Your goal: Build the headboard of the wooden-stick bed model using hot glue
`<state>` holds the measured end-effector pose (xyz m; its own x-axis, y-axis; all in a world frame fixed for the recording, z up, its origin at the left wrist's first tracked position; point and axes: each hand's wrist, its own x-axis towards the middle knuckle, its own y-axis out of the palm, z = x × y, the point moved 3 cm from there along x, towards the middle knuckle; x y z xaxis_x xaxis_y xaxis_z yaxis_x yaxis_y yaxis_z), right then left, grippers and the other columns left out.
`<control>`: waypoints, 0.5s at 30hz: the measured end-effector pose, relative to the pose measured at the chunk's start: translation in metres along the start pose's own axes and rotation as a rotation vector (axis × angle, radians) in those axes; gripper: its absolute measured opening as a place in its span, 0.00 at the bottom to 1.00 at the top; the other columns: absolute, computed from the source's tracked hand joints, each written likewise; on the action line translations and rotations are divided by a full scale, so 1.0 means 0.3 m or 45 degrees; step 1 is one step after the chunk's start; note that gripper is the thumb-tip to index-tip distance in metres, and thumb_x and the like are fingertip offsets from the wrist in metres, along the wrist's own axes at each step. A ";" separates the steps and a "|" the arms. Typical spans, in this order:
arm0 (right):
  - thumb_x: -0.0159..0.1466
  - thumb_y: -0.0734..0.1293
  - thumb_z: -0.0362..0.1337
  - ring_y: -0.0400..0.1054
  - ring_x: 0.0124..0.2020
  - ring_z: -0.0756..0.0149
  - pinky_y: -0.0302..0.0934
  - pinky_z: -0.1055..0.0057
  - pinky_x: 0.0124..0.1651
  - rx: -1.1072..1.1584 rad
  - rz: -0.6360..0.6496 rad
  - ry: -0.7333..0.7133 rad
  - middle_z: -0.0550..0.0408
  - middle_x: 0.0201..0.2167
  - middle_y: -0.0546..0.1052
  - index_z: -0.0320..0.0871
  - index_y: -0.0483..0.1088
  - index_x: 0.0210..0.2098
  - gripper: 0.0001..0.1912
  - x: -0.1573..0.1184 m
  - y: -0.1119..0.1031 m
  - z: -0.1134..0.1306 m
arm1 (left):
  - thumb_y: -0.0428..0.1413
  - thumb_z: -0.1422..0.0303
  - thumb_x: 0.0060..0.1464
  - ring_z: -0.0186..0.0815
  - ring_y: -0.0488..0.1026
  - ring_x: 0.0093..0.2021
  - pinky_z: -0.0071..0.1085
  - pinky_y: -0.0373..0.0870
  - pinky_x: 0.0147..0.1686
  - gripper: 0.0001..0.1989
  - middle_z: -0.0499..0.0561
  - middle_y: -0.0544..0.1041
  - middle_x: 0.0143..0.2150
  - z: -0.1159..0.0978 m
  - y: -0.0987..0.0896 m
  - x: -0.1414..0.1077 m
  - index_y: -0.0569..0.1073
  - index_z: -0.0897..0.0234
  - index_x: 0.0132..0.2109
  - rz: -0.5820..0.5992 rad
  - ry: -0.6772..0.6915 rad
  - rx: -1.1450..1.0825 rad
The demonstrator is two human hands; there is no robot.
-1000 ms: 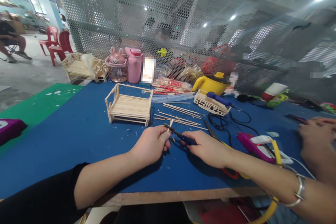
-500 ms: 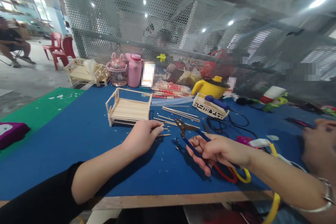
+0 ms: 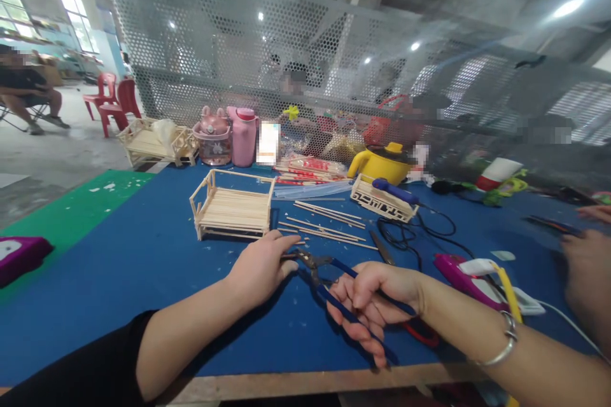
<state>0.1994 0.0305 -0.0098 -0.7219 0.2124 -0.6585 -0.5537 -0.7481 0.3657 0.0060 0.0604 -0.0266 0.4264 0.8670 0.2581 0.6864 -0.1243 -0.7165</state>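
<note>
My right hand point(image 3: 367, 299) grips dark blue-handled pliers point(image 3: 340, 276), whose jaws are at the fingertips of my left hand point(image 3: 262, 264). The left thumb and fingers are around a small piece of thin wooden stick, mostly hidden at the jaws. Behind my left hand stands a small bed-like frame point(image 3: 233, 205) built of pale sticks. Loose thin sticks point(image 3: 329, 229) lie on the blue table to its right. A tweezer-like tool point(image 3: 382, 248) rests beyond my right hand.
A second stick model point(image 3: 384, 198) carries a blue glue gun point(image 3: 395, 191) with a black cable. Pink bottle point(image 3: 244, 137), yellow pot point(image 3: 382, 165) and stick packs point(image 3: 312, 168) line the back. A purple power strip point(image 3: 470, 283) and another person's hand point(image 3: 589, 267) are at right.
The pliers and my right hand have moved left and nearer, bringing the jaws to my left fingertips. My left hand has shifted slightly. The view has tilted a little.
</note>
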 end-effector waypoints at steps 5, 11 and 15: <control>0.46 0.59 0.34 0.68 0.22 0.64 0.65 0.62 0.33 0.119 0.128 0.015 0.53 0.22 0.70 0.35 0.70 0.37 0.20 0.000 -0.004 -0.019 | 0.48 0.67 0.59 0.34 0.73 0.41 0.26 0.65 0.45 0.12 0.51 0.78 0.40 -0.057 -0.011 -0.005 0.77 0.62 0.40 0.219 0.284 -0.546; 0.39 0.60 0.31 0.62 0.58 0.56 0.55 0.60 0.56 0.194 0.147 -0.148 0.45 0.54 0.71 0.39 0.67 0.53 0.39 -0.035 0.135 -0.020 | 0.47 0.67 0.59 0.32 0.69 0.31 0.24 0.63 0.35 0.15 0.49 0.75 0.29 -0.054 -0.018 -0.002 0.77 0.66 0.34 0.139 0.166 -0.484; 0.35 0.60 0.32 0.53 0.63 0.54 0.52 0.53 0.59 0.076 -0.045 -0.344 0.48 0.63 0.61 0.46 0.55 0.61 0.50 -0.102 0.159 0.010 | 0.49 0.61 0.56 0.31 0.64 0.25 0.24 0.61 0.28 0.15 0.46 0.70 0.23 -0.012 -0.013 0.005 0.76 0.65 0.33 0.030 -0.087 -0.552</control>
<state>0.1936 -0.0098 0.0298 -0.7817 0.4037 -0.4754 -0.5983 -0.7004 0.3892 0.0061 0.0606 -0.0210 0.4148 0.8896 0.1911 0.8670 -0.3227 -0.3798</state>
